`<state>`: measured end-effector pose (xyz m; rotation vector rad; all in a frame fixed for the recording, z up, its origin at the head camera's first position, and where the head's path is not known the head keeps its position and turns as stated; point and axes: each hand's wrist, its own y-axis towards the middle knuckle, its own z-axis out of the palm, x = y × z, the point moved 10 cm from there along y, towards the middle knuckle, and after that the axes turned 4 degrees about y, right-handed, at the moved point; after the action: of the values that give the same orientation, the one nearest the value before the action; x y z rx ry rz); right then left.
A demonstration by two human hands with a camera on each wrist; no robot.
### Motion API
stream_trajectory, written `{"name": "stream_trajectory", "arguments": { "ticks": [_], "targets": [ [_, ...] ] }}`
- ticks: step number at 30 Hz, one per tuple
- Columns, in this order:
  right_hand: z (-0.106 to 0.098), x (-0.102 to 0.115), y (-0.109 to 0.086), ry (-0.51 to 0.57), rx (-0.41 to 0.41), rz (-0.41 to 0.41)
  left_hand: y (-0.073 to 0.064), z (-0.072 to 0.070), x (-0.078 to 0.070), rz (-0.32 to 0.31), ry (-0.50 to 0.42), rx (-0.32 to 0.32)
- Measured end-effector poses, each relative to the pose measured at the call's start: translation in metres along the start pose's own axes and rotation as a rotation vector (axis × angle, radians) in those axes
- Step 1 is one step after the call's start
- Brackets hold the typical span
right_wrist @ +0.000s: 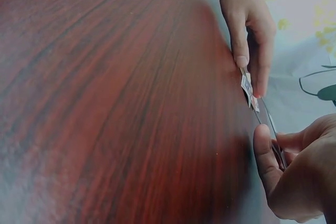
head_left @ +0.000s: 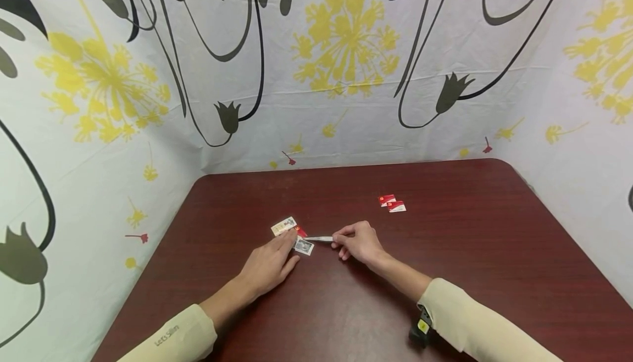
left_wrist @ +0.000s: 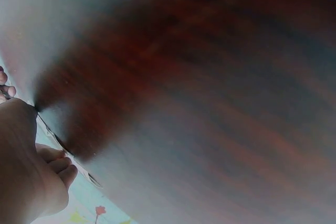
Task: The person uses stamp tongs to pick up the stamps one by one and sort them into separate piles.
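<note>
In the head view my right hand pinches a pair of metal tweezers between thumb and fingers. The tips point left, right at a small red stamp. My left hand lies palm down, with its extended fingers resting on the stamps and partly covering them. A grey-and-white stamp sits just below the red one, and a cream stamp lies above the fingertips. Seen from the right wrist, the tweezers reach toward a stamp with a lifted edge under the left hand.
Two red-and-white stamps overlap each other farther back on the dark reddish-brown table. A patterned cloth hangs behind the table and along both sides. A dark wrist device sits by the right sleeve.
</note>
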<state>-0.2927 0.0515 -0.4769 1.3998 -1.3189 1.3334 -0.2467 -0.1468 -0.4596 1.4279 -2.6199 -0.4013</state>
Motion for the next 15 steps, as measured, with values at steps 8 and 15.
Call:
{"name": "stream_trajectory", "arguments": {
  "ticks": [8,15],
  "targets": [
    [0.0009,0.002,0.0023,-0.018,-0.013,-0.035,0.0002,-0.0002,-0.0006,0.0,0.003,0.005],
    [0.0014,0.0027,0.003,-0.032,-0.033,-0.056,-0.0001,-0.0004,-0.0006,-0.004,-0.001,0.013]
  ]
}}
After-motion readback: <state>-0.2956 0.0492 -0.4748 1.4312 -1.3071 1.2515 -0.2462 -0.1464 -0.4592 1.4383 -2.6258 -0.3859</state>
